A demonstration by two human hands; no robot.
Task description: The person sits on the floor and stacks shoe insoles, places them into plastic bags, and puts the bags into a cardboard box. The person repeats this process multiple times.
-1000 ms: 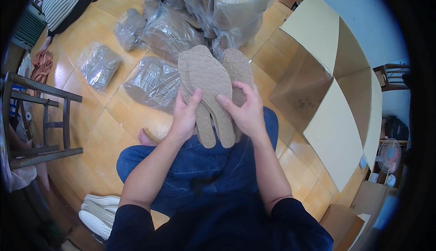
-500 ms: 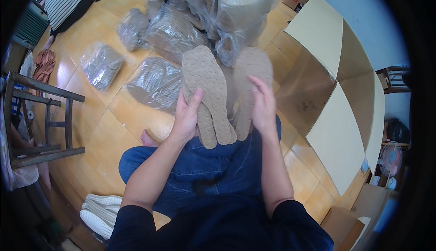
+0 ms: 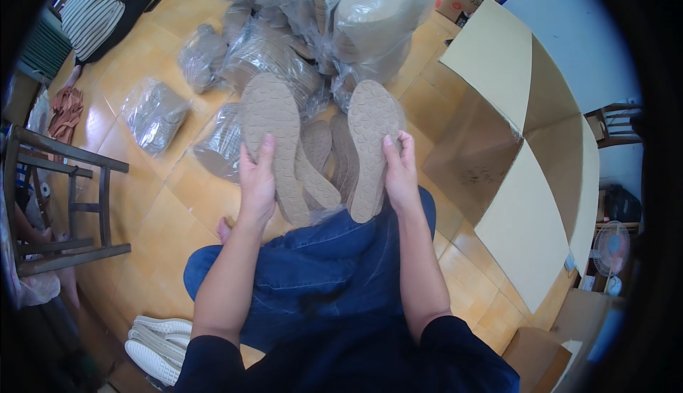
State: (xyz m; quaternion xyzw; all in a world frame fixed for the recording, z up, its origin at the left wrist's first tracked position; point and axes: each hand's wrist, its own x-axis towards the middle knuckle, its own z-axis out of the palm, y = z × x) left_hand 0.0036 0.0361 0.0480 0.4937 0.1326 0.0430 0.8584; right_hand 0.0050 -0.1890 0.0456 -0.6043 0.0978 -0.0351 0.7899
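Observation:
In my left hand (image 3: pixel 257 182) is a tan shoe sole (image 3: pixel 272 119) with a bumpy patterned face, gripped by its outer edge, thumb on top. Another sole (image 3: pixel 318 185) slants out from behind it; whether that one is held too, I cannot tell. My right hand (image 3: pixel 402 172) closes on a matching shoe sole (image 3: pixel 370 126), with a second edge showing along its right side. Both held soles stand nearly upright above my crossed legs. Between them, more brown soles (image 3: pixel 341 152) lie partly hidden lower down, near a bit of clear plastic.
Clear bags of soles (image 3: pixel 380 19) are heaped ahead, with a smaller bag (image 3: pixel 156 115) to their left. An open cardboard box (image 3: pixel 491 158) stands at right, a wooden stool (image 3: pixel 67 208) at left. White soles (image 3: pixel 158 347) lie near left. Another person (image 3: pixel 99 12) sits far left.
My hands have moved apart. The left has gone left with its sole, and the right now has its sole turned patterned face up. Loose soles show between them.

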